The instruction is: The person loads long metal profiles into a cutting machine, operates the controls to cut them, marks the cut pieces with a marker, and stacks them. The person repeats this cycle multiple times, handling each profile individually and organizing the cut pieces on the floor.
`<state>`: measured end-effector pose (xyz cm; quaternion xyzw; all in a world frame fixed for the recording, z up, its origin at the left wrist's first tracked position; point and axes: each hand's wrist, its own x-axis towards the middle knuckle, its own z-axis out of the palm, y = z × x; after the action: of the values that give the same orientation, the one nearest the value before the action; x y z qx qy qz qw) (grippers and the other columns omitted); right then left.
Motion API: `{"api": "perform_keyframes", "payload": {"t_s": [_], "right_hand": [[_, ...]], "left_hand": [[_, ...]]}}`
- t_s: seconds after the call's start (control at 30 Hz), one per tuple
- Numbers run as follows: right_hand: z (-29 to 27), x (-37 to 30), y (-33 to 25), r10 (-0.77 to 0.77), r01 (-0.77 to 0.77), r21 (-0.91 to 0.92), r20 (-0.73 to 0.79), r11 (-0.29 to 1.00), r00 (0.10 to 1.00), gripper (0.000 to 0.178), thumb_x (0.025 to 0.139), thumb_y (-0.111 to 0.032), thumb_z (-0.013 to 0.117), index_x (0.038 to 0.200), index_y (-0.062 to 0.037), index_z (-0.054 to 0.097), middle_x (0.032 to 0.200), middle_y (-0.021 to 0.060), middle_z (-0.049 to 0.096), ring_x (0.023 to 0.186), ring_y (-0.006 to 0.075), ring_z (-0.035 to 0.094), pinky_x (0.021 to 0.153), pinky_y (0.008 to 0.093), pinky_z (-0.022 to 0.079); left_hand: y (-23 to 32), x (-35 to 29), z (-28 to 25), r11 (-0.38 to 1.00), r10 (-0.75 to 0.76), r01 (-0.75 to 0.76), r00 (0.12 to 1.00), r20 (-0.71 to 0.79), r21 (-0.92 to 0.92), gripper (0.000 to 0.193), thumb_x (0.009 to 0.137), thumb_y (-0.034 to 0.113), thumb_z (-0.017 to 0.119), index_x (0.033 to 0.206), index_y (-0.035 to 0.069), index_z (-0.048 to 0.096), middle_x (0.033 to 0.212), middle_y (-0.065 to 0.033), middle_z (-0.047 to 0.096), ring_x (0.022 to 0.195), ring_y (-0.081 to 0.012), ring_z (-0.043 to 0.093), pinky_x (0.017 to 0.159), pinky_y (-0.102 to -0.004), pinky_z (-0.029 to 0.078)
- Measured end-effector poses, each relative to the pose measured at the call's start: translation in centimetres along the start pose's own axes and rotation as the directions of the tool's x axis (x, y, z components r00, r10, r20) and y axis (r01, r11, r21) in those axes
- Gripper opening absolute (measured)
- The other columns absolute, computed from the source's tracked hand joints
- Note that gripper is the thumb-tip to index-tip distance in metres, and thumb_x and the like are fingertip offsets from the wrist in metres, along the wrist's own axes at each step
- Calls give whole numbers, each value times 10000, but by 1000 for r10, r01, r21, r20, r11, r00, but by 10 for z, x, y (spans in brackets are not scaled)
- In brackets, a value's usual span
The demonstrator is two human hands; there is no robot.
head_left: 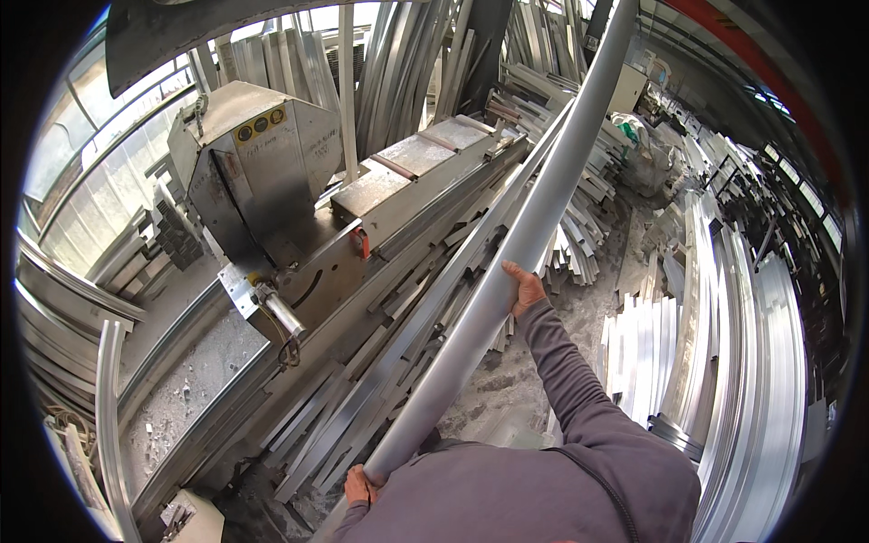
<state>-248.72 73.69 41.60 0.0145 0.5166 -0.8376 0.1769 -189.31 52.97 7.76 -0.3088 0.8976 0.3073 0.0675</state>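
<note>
Workshop (493, 385), grey profile (484, 308) — against fingers (512, 268) of left hand (358, 486), right hand (526, 289)

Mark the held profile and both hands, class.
Held profile (489, 317): head view, middle of its smooth face.
Left hand (359, 489): head view, back of the hand.
Right hand (527, 290): head view, back of the hand.

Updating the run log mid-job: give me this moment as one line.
left hand: holding silver metal bar, near part | right hand: holding same bar, farther out | grey machine: left of bar

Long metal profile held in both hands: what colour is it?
The metal profile is plain silver-grey; it shows best in the head view.
</note>
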Motion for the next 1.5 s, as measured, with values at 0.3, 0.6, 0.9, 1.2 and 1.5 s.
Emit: {"api": "perform_keyframes", "payload": {"t_s": [0.3,0.6,0.9,1.2,1.5], "right_hand": [[88,-65,-97,-408,413,5,156,911,899,402,895,-123,881,1248,-15,723,1137,55,738,1005,214,701,930,376,587],[151,-125,-127,-646,714,-143,331,686,687,568,902,-233,873,1343,42,643,1214,112,708,1063,233,698,967,390,585],[219,-194,-111,-610,833,-14,673,553,417,413,887,-280,894,1149,13,769,1088,78,776,991,207,726,919,354,568],[329,-261,-108,-587,869,167,793,465,162,538,804,-415,987,1051,2,753,966,39,770,866,153,713,791,304,569],[414,-325,-100,-530,788,348,847,508,-33,503,773,-387,1019,989,-11,765,884,22,767,773,140,702,720,288,569]], "left_hand": [[22,46,1,967,165,-188,976,-140,-173,928,819,365,909,1533,152,357,1532,-223,525,1375,-462,545,1064,-560,460],[74,73,-130,897,263,-330,933,245,293,501,986,173,714,1469,161,580,1371,-120,701,1162,-356,708,924,-507,570],[274,8,-468,563,737,-815,421,-529,138,381,1056,372,722,1303,82,739,1171,-125,785,1056,-279,776,909,-415,648],[365,-69,-648,527,725,-775,196,-661,348,438,1072,432,667,1346,92,704,1213,-120,763,1108,-269,740,973,-421,582],[349,-125,-726,697,674,-532,255,-693,481,459,1075,429,633,1391,98,663,1270,-114,738,1191,-270,696,1056,-446,505]]}}
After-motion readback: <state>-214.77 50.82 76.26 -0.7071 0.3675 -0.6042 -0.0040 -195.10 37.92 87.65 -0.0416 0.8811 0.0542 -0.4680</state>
